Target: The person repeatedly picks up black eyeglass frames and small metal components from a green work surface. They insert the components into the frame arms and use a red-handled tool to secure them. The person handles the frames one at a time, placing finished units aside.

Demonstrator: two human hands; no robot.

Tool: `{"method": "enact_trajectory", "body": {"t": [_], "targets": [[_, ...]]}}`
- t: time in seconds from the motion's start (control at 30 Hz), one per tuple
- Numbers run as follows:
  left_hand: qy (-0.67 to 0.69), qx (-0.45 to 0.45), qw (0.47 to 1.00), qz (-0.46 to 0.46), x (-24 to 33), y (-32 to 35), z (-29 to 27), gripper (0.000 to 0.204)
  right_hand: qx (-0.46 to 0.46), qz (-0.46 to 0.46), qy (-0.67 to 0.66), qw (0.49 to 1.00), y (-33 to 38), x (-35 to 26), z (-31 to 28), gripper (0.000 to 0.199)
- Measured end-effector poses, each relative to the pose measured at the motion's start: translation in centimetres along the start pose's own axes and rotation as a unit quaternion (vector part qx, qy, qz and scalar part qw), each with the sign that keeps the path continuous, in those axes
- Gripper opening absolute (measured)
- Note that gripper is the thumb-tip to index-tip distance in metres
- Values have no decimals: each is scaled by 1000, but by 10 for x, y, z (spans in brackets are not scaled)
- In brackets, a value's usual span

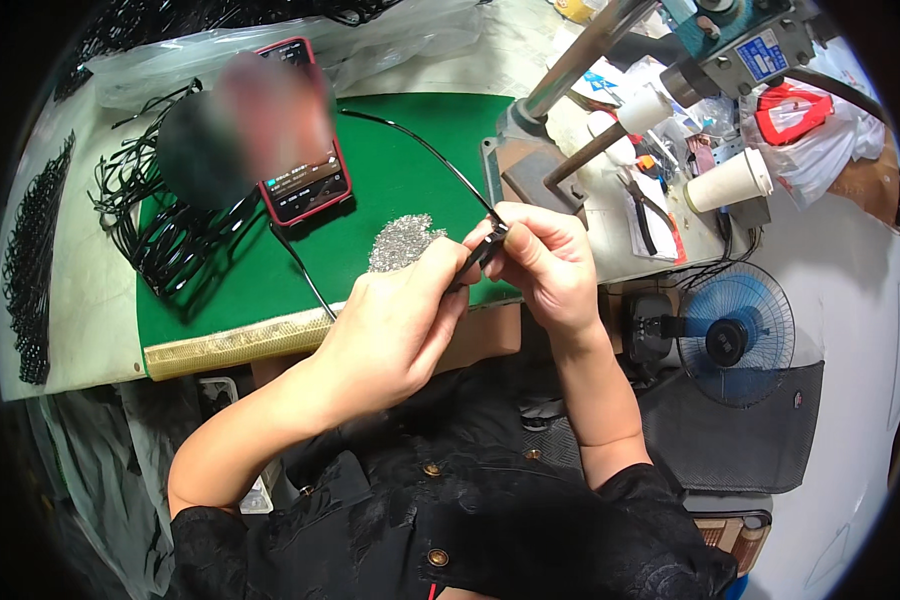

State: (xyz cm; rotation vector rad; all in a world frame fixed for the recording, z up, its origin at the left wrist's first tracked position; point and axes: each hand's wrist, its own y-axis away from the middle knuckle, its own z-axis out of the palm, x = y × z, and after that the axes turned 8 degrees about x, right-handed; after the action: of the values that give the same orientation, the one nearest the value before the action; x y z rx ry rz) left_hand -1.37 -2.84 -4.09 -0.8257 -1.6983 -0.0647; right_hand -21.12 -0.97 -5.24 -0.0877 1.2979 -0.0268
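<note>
A thin black cord [425, 143] arcs over the green mat and ends between my hands, above the table's front edge. My right hand [550, 265] pinches it between thumb and fingers. My left hand [395, 320] is closed beside it, with a thicker black piece [480, 254] at its fingertips; its exact kind is hidden by the fingers. Another stretch of black cord [305, 275] runs down to my left wrist. Just beyond my left hand lies a pile of small silvery metal bits [403, 242].
A green mat [410, 110] with a yellowish front strip [230, 340] covers the table. At left are a bundle of black cords [175, 240] and a red-cased phone [315, 195]. A metal press [530, 150], pliers [645, 215] and a cup [727, 182] stand or lie right; a fan [735, 335] is below.
</note>
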Motion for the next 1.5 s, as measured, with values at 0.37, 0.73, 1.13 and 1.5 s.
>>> {"method": "enact_trajectory", "body": {"t": [0.37, 0.73, 1.13, 1.5], "targets": [[92, 131, 978, -137, 50, 21, -52, 73, 28, -153, 438, 885, 19, 32, -23, 12], [-223, 345, 909, 69, 7, 56, -120, 83, -15, -185, 530, 828, 11, 40, -13, 13], [144, 430, 891, 0, -25, 77, -127, 68, -31, -196, 559, 805, 14, 37, -11, 11], [431, 163, 885, -71, 6, 69, -94, 40, 1, -159, 510, 845, 15, 35, -11, 9]]}}
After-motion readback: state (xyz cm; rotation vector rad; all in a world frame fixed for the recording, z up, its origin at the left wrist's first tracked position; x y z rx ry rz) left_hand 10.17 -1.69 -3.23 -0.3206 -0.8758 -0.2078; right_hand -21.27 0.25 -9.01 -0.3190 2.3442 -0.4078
